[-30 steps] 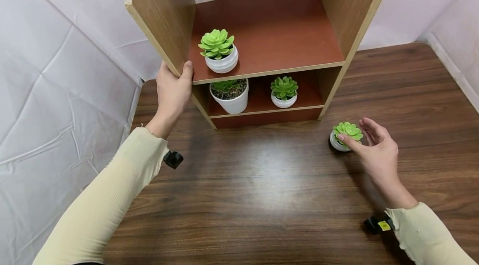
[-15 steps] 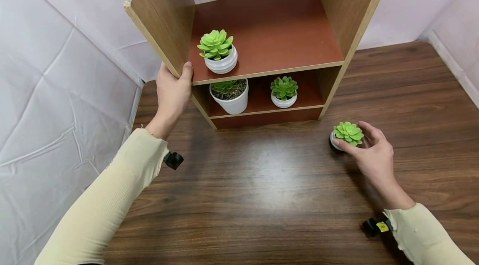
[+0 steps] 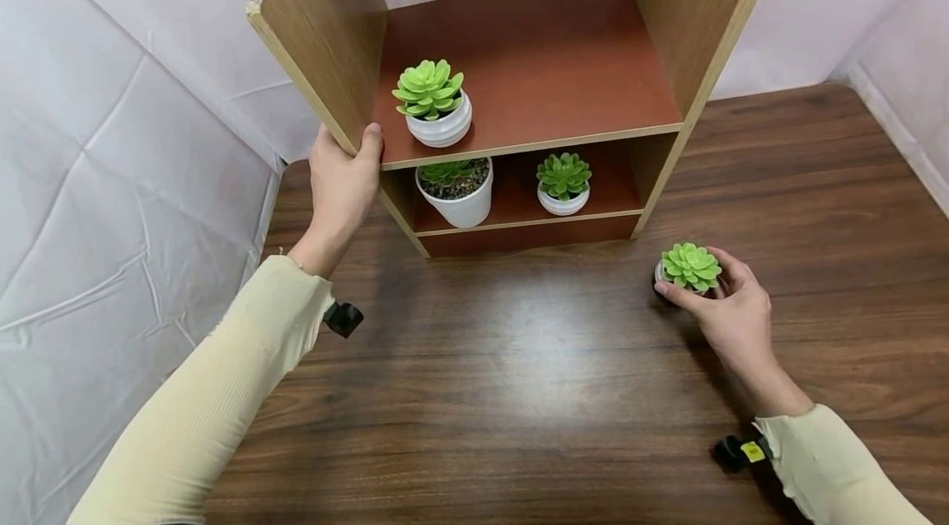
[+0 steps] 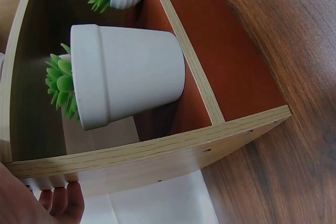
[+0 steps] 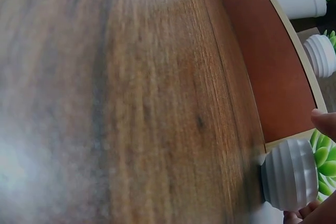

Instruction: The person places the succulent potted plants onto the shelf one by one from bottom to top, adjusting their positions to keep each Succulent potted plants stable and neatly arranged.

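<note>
My left hand (image 3: 344, 183) grips the left side panel of a wooden shelf unit (image 3: 530, 55), thumb on the inner face near the middle board. In the left wrist view its curled fingers (image 4: 60, 200) show against the panel's outside. At the shelf's right, my right hand (image 3: 730, 315) holds a small potted succulent (image 3: 691, 265) on the table, thumb at the near side of the pot and fingers behind it. The right wrist view shows that ribbed white pot (image 5: 289, 174) between thumb and fingers, its leaves partly covered by the hand.
Another small succulent (image 3: 437, 129) stands on the middle board's left. Below it are a larger white pot (image 3: 469, 203) and a third small succulent (image 3: 563, 202). White sheeting (image 3: 111, 138) hangs along the left and back of the wood-grain table (image 3: 474, 393).
My right hand has moved slightly left and closed in around the small potted succulent, its thumb sliding from over the leaves down to the pot's near side. The left hand stays put.
</note>
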`<state>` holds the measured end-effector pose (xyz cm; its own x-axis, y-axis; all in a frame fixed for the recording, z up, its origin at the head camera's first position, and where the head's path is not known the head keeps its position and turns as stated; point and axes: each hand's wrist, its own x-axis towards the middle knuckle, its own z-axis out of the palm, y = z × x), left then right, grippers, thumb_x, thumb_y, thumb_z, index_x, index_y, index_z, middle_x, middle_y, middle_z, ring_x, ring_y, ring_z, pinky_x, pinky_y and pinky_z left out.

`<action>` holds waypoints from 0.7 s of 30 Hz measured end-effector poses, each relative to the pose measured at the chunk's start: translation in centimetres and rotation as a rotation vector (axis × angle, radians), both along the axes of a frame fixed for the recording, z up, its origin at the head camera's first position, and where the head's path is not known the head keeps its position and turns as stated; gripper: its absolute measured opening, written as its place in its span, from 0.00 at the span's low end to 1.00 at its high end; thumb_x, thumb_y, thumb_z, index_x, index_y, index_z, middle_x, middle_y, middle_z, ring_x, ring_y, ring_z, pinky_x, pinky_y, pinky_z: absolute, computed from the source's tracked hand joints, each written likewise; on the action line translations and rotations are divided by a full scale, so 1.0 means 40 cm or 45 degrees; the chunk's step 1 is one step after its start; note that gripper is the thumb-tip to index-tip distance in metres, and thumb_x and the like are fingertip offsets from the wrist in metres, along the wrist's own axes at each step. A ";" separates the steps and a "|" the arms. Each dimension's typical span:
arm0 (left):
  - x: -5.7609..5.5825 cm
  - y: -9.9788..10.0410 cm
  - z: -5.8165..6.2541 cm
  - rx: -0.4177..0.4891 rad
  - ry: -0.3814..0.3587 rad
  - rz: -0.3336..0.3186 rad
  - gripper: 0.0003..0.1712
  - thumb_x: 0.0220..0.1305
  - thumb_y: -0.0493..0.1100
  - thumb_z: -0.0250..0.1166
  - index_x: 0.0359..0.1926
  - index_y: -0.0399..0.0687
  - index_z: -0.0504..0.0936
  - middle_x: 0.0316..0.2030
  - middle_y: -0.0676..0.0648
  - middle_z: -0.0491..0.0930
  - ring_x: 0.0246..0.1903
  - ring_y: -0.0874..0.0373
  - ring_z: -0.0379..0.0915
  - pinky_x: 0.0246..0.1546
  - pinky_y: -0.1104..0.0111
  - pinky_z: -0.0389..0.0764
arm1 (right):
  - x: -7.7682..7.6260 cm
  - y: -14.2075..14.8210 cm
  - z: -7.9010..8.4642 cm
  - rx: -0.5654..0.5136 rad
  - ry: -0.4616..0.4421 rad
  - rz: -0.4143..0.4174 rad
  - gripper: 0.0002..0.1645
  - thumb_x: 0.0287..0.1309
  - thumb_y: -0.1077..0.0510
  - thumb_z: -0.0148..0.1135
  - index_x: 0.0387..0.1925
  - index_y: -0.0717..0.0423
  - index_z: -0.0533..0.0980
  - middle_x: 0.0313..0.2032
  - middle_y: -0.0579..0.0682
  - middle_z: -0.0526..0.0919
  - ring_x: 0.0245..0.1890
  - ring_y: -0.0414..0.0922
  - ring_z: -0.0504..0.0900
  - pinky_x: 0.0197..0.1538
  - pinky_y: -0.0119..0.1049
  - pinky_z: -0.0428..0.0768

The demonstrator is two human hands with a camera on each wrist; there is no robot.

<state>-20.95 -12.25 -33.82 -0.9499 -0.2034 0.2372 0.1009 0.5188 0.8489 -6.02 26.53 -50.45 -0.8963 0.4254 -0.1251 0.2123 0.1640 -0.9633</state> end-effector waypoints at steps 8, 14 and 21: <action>0.000 0.002 -0.001 0.000 -0.004 0.002 0.17 0.68 0.48 0.58 0.50 0.40 0.75 0.41 0.45 0.79 0.41 0.58 0.73 0.46 0.66 0.71 | 0.003 0.000 -0.005 0.024 -0.009 0.018 0.48 0.45 0.64 0.79 0.67 0.59 0.65 0.62 0.51 0.70 0.62 0.39 0.68 0.59 0.22 0.65; 0.000 0.002 -0.001 -0.013 -0.014 0.006 0.17 0.68 0.49 0.58 0.49 0.41 0.75 0.40 0.46 0.79 0.40 0.58 0.73 0.46 0.65 0.71 | 0.004 -0.001 -0.010 0.091 -0.038 0.026 0.48 0.45 0.63 0.79 0.68 0.59 0.65 0.63 0.54 0.69 0.64 0.40 0.66 0.59 0.22 0.64; 0.000 0.000 -0.001 -0.020 -0.010 0.001 0.17 0.68 0.48 0.58 0.50 0.41 0.75 0.40 0.45 0.78 0.40 0.58 0.73 0.45 0.65 0.71 | 0.002 -0.006 -0.016 0.097 -0.062 -0.014 0.46 0.46 0.64 0.78 0.66 0.62 0.66 0.64 0.55 0.69 0.64 0.41 0.66 0.62 0.29 0.65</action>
